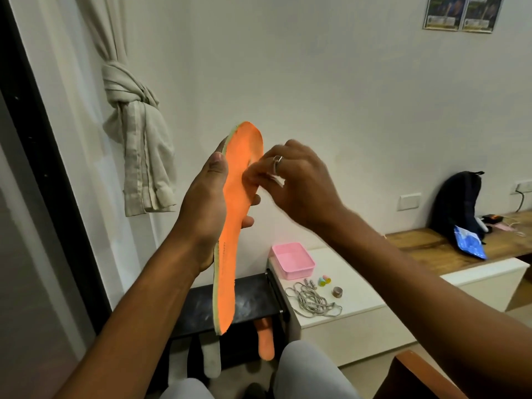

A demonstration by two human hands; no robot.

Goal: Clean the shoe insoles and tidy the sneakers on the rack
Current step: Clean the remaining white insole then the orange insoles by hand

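My left hand point(201, 208) grips an orange insole point(230, 254) around its middle and holds it upright, toe end up, above the black shoe rack point(253, 300). My right hand point(296, 180), with a ring on one finger, has its fingertips bunched against the upper part of the insole and appears to pinch a small pale wipe point(275, 178); that spot is blurred. A second orange insole point(266, 341) and a pale grey insole point(211, 361) lean below the rack's top shelf. No sneakers are visible.
A white cabinet point(359, 283) right of the rack carries a pink box point(292, 259), a heap of grey laces point(312, 302) and small trinkets. Further right, a dark backpack point(457, 205) sits on a wooden bench. A knotted curtain point(135, 156) hangs left; my knees are at the bottom.
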